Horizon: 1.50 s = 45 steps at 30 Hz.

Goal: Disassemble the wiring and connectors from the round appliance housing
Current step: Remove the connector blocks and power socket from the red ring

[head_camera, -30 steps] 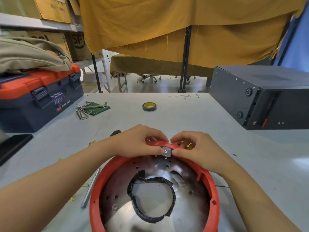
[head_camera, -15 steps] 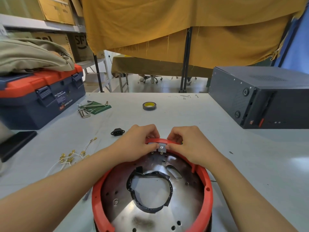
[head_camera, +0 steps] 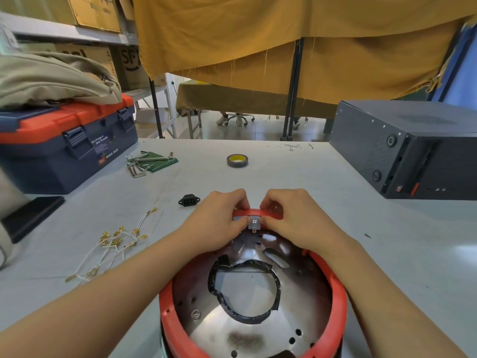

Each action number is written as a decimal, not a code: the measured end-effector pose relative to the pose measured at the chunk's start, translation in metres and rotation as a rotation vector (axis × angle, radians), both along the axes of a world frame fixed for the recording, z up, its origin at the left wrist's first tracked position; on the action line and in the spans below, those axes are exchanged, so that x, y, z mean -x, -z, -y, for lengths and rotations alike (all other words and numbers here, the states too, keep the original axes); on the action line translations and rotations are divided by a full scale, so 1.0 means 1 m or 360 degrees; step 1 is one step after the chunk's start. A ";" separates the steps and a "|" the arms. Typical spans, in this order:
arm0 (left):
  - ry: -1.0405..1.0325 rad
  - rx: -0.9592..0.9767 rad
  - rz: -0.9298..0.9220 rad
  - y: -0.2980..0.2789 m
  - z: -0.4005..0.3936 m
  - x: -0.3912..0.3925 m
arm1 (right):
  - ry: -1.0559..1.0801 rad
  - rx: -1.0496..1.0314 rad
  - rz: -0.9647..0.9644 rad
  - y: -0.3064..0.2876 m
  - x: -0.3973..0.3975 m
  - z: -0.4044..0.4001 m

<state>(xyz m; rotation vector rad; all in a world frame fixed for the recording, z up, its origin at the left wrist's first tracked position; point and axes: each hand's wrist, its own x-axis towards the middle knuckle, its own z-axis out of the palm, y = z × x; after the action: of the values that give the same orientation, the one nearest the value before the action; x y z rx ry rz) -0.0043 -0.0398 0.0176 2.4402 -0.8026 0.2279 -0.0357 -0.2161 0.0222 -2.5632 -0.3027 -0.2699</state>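
Both hands meet at the far rim of the round housing (head_camera: 333, 301), which stands on the bench (head_camera: 322, 177) close to the person, its red ring up and its metal pan open to view. The left hand (head_camera: 219, 218) and the right hand (head_camera: 296, 218) pinch a small grey connector (head_camera: 253, 224) from either side, fingers closed on it just under the rim, its metal tabs pointing inward. My guess is that it is being worked out of its slot. The main risk is a slip: the part is small and tightly seated, so a hard squeeze or a twist could bend the tabs or crack the plastic rim, and a sudden release could drive knuckles against the torn edge of the dark gasket (head_camera: 242, 290) around the centre hole. Already free, a bundle of white wires (head_camera: 113, 244) with brass terminals and a black socket (head_camera: 189, 200) lie to the left, well apart from the housing. Whatever clip holds the connector on the outer side is hidden by the fingers, and the housing's near edge is cut off below.
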 end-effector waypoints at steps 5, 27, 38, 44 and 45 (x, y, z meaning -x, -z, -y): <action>0.0012 0.0047 0.0003 0.002 0.000 -0.002 | -0.0021 0.0032 0.0055 0.001 -0.001 0.001; 0.0051 -0.0029 -0.0017 0.002 0.006 0.000 | -0.0062 0.0257 -0.0067 0.002 -0.005 -0.001; -0.0034 -0.0132 -0.0009 0.004 0.007 -0.003 | -0.0029 0.0549 -0.0034 0.005 -0.008 0.000; -0.0015 -0.0146 -0.0006 0.003 0.007 -0.002 | -0.0017 0.0541 -0.0072 0.005 -0.011 -0.001; -0.0001 -0.0145 0.0001 0.003 0.007 -0.002 | -0.0017 0.0537 -0.0079 0.005 -0.011 -0.001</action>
<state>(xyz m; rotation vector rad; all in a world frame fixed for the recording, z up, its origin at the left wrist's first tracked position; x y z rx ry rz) -0.0022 -0.0473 0.0143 2.5256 -0.8291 0.1964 -0.0247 -0.2151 0.0175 -2.8941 -0.3700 -0.1612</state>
